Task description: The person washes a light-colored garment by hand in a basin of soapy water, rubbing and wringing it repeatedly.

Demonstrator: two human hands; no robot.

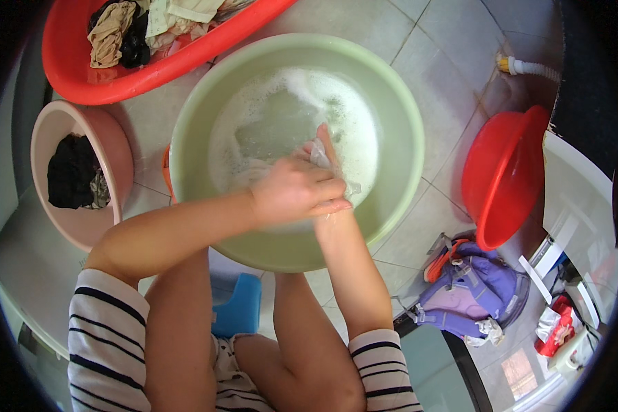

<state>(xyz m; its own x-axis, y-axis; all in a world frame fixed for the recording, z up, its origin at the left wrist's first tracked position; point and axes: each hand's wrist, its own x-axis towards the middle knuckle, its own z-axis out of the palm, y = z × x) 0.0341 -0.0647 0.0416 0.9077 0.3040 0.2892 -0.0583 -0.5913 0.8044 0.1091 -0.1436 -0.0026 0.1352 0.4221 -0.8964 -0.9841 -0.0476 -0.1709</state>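
A large pale green plastic basin (pixel 411 123) stands before me, holding cloudy water with white suds (pixel 358 116). Over the water, my left hand (pixel 296 188) is closed across my right hand (pixel 330 147), its fingertips near the right wrist. A wet, whitish, thin cloth (pixel 319 155) is bunched between the two hands, and a bit of it shows below the left knuckles. One finger of my right hand points up past the cloth; the rest of that hand is mostly hidden. Pale fabric (pixel 250 170) lies in the water beside my left hand.
A red tub (pixel 185 64) of clothes stands at upper left, above a pink bucket (pixel 126 154) with dark clothing (pixel 69 172). To the right are a red basin (pixel 494 175), a purple backpack (pixel 474 293) and a white hose (pixel 535 68). A blue plastic stool (pixel 242 306) shows between my legs.
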